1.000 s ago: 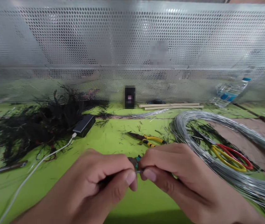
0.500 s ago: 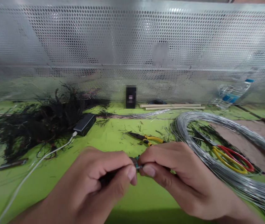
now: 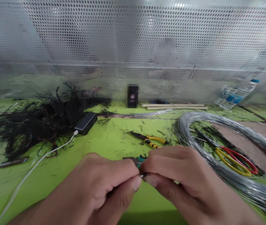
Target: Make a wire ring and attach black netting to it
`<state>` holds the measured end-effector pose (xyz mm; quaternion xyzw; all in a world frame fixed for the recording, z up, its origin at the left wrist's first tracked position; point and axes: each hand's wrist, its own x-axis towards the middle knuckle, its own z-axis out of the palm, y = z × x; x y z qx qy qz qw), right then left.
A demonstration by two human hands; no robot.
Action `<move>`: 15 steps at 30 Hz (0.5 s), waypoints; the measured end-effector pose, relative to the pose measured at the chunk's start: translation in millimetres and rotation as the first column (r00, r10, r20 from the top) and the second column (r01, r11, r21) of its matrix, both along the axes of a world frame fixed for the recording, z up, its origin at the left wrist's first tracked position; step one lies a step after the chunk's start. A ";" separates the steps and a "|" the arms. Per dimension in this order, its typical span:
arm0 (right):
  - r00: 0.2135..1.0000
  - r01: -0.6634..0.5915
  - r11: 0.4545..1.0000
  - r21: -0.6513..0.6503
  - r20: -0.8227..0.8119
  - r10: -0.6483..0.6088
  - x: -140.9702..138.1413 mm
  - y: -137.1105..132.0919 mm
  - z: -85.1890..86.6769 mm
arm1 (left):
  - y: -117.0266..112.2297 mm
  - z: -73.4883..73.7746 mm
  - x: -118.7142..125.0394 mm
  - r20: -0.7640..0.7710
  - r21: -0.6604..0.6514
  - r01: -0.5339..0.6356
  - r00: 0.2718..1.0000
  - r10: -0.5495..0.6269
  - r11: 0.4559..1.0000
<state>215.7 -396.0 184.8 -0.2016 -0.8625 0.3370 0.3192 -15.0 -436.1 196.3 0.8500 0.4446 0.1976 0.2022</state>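
My left hand [image 3: 109,184] and my right hand [image 3: 179,175] meet low in the middle of the head view, thumb pressed to forefinger on each. A short bit of thin silvery wire [image 3: 142,176] shows between the fingertips, with something dark beside it at the right fingers; most of it is hidden. Just behind the fingers lie pliers with green on the handles [image 3: 140,160], largely covered by my hands. Farther back is a pair of long-nose pliers [image 3: 147,138] with yellow and black handles, lying on the green tabletop [image 3: 114,134].
A big coil of silvery wire [image 3: 186,125] lies at right, with red-and-yellow-handled scissors [image 3: 233,159] inside it. Dark fibrous strands [image 3: 41,122], a black box [image 3: 86,123] and its white cable [image 3: 39,164] are at left. A bottle [image 3: 238,95] leans against a perforated metal screen [image 3: 114,37].
Both hands have shifted slightly down and right in the picture, still pinched together. More of the green-handled pliers behind them shows now, and less of the wire.
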 end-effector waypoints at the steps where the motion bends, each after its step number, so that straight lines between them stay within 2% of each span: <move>1: 0.999 -0.035 0.992 -0.121 -0.006 0.034 -0.4 1.7 0.8 | 2.6 0.1 1.3 0.013 -0.002 0.039 0.999 -0.039 0.999; 3: 0.998 -0.070 0.929 -0.364 -0.021 0.067 -1.4 5.6 1.1 | 9.7 0.6 4.4 0.029 -0.003 0.089 0.996 -0.089 0.996; 5: 0.998 -0.060 0.880 -0.471 -0.049 0.042 -2.2 9.8 -1.0 | 18.1 1.8 7.2 0.042 -0.024 0.094 0.995 -0.093 0.995; 8: 0.996 -0.041 0.909 -0.416 -0.087 0.005 -0.2 16.4 -5.1 | 28.9 3.9 8.2 0.104 -0.050 0.033 0.994 -0.028 0.998; 11: 0.999 -0.035 0.920 -0.389 -0.052 0.016 6.5 21.6 -5.4 | 34.5 4.6 4.0 0.190 -0.093 -0.021 0.981 0.038 0.995; 15: 0.997 0.059 0.928 -0.367 -0.031 -0.075 15.5 23.4 -1.8 | 36.5 3.2 -5.1 0.310 -0.227 -0.038 0.944 0.109 0.973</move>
